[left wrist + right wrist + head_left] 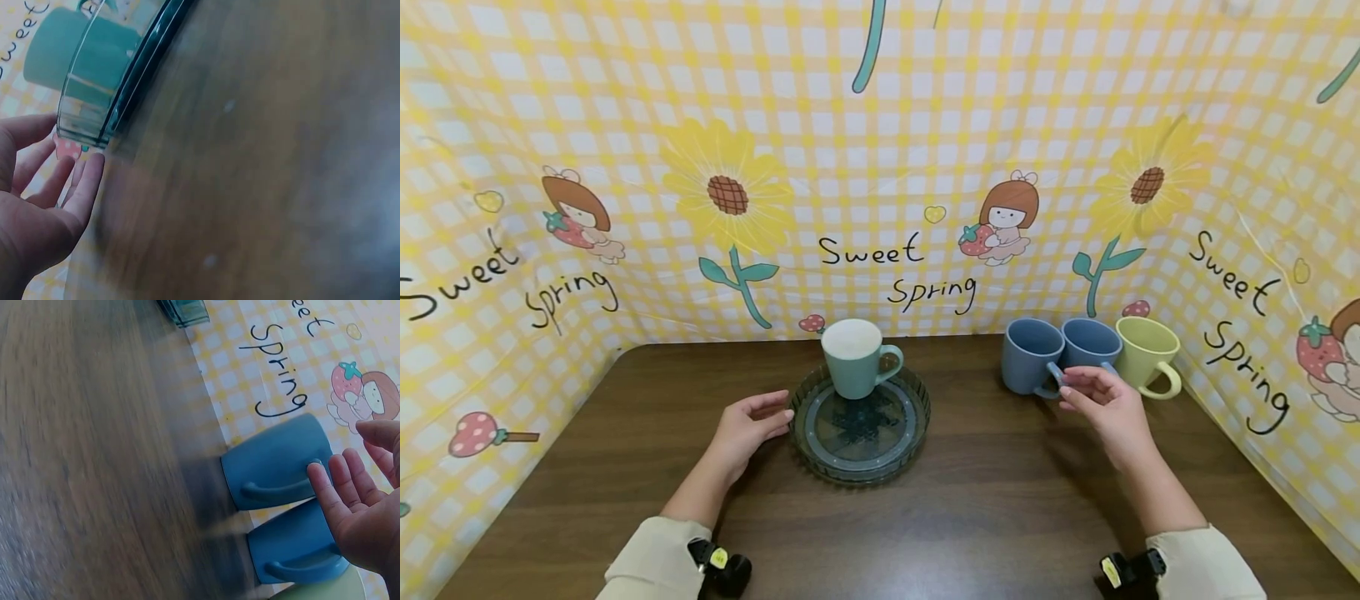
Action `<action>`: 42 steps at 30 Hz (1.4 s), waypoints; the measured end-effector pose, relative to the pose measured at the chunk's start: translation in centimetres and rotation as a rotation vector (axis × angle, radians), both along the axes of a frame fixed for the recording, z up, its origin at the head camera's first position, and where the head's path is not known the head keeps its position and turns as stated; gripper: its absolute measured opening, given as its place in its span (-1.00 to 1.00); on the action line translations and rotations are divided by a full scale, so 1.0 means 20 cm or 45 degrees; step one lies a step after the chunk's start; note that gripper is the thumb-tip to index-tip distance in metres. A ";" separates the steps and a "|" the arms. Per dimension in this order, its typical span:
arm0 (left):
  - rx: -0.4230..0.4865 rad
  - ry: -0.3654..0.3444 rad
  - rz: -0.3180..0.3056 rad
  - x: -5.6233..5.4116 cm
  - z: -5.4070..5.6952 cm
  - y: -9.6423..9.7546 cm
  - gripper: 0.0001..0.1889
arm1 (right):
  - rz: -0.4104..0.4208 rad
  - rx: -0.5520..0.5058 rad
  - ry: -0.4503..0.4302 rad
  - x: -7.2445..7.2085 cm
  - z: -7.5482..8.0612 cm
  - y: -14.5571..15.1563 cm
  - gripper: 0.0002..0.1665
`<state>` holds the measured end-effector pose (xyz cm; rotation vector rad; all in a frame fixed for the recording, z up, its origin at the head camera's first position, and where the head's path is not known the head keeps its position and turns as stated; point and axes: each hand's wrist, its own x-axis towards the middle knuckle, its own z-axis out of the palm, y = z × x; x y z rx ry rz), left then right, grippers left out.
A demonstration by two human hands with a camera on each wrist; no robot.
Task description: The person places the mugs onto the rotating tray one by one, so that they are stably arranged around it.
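A teal mug with a white inside stands upright at the back of a round dark glass dish. At the dish's left rim is my left hand, its fingertips right at the glass wall and its fingers relaxed. My right hand reaches to a blue mug, its fingertips close by the handle. In the right wrist view the fingers are spread loosely and curl around nothing. A second blue mug stands just right of the first, partly hidden by the hand.
A light green mug stands at the right end of the row, handle toward the front right. Behind and on both sides, a yellow checked cloth rises from the edges of the brown wooden table.
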<state>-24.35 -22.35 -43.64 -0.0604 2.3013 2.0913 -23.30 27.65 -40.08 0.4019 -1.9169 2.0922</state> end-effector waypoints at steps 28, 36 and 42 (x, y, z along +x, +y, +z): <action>0.079 -0.076 -0.177 -0.12 0.02 -0.05 -0.45 | -0.122 0.183 -0.067 -0.06 -0.06 0.06 -0.68; 0.053 -0.085 -0.209 -0.13 0.01 -0.05 -0.47 | -0.133 0.243 -0.119 -0.09 -0.06 0.06 -0.68; 0.060 -0.100 -0.232 -0.12 0.01 -0.05 -0.45 | -0.140 0.273 -0.176 -0.11 -0.06 0.06 -0.62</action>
